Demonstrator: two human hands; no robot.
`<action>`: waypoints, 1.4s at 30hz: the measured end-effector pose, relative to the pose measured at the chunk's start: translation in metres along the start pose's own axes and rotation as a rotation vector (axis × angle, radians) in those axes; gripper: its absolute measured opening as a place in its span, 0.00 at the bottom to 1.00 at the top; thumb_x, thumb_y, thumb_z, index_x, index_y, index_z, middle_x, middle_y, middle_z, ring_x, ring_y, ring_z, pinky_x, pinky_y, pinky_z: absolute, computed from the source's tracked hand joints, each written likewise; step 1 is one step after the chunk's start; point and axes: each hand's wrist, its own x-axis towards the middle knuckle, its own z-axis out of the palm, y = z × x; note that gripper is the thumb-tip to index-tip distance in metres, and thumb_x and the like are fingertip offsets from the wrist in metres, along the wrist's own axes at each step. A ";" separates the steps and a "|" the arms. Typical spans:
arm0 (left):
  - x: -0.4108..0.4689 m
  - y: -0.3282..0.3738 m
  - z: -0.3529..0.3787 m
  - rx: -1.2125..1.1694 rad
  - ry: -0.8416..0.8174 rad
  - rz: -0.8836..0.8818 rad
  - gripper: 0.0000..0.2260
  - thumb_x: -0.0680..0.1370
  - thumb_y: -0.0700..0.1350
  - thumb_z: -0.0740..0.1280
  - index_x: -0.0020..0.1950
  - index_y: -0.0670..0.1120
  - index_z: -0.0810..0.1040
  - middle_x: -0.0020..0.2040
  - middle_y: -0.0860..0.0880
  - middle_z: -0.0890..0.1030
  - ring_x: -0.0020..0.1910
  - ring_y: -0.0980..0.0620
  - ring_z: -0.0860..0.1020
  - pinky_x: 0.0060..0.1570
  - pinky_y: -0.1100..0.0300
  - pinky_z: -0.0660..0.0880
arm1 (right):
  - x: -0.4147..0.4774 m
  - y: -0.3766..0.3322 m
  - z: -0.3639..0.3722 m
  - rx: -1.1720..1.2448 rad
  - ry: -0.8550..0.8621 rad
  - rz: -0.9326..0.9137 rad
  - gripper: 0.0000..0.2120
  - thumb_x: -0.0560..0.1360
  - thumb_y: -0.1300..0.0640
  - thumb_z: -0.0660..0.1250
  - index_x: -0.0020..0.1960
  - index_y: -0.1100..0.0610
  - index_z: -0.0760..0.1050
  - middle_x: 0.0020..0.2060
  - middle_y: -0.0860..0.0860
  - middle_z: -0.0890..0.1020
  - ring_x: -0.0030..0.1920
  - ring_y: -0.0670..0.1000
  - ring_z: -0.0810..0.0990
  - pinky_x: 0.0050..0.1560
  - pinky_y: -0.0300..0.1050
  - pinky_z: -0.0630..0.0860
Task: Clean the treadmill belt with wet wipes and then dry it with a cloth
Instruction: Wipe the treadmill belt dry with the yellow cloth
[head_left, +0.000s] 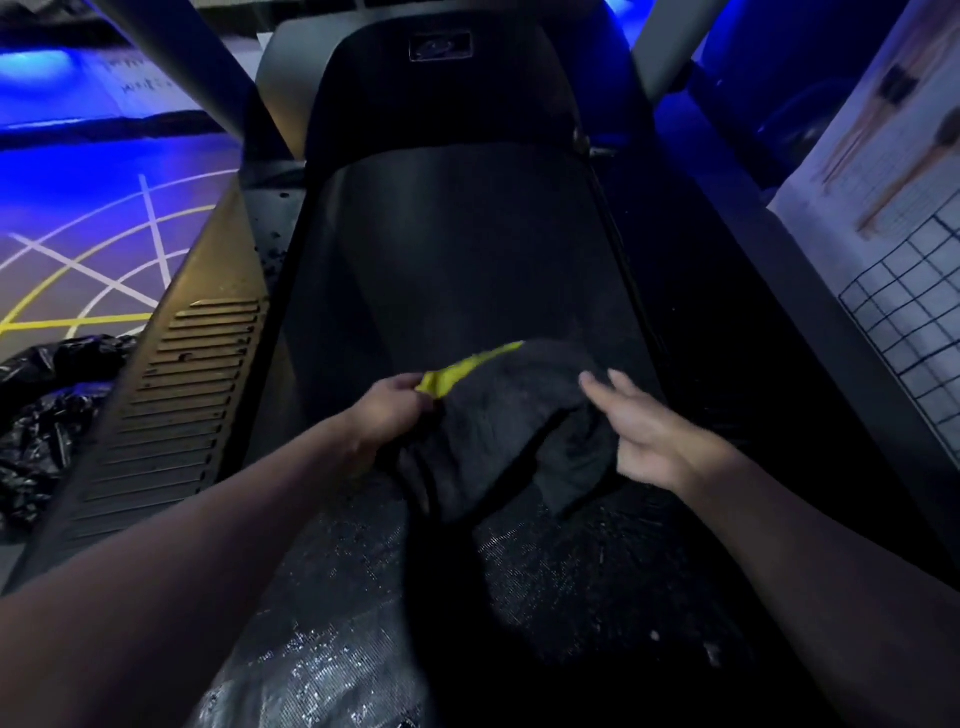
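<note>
A dark grey cloth (498, 421) with a yellow-green edge hangs bunched above the black treadmill belt (447, 244). My left hand (389, 410) pinches the cloth at its yellow corner. At the cloth's right side my right hand (644, 426) has its fingers stretched out and touching the fabric; whether it holds a fold underneath is hidden. The near part of the belt glistens wet. No wet wipes are in view.
A ribbed side rail (171, 410) runs along the belt's left, with a crumpled black plastic bag (47, 410) on the floor beyond it. The treadmill's motor cover (441, 83) and two slanted uprights stand ahead. A gridded white panel (914, 291) lies on the right.
</note>
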 end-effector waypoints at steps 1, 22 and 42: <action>0.000 -0.003 0.002 0.188 0.041 0.034 0.10 0.76 0.35 0.65 0.53 0.45 0.82 0.40 0.46 0.82 0.30 0.55 0.78 0.28 0.66 0.75 | -0.005 -0.001 0.003 -0.062 -0.027 0.014 0.10 0.82 0.58 0.64 0.62 0.58 0.72 0.57 0.57 0.82 0.54 0.54 0.82 0.52 0.50 0.81; -0.031 0.026 0.041 0.329 -0.151 0.559 0.28 0.74 0.40 0.68 0.73 0.51 0.67 0.57 0.57 0.78 0.55 0.59 0.79 0.57 0.64 0.75 | -0.039 -0.077 0.045 -0.171 -0.082 -0.143 0.11 0.77 0.64 0.69 0.56 0.69 0.78 0.54 0.66 0.82 0.45 0.56 0.86 0.44 0.48 0.84; -0.059 0.086 0.022 -0.043 -0.431 0.155 0.26 0.80 0.59 0.61 0.62 0.38 0.78 0.57 0.39 0.82 0.56 0.43 0.82 0.57 0.50 0.78 | -0.048 -0.029 0.041 -1.065 -0.314 -0.501 0.50 0.66 0.42 0.78 0.79 0.47 0.53 0.70 0.43 0.64 0.70 0.41 0.65 0.67 0.39 0.66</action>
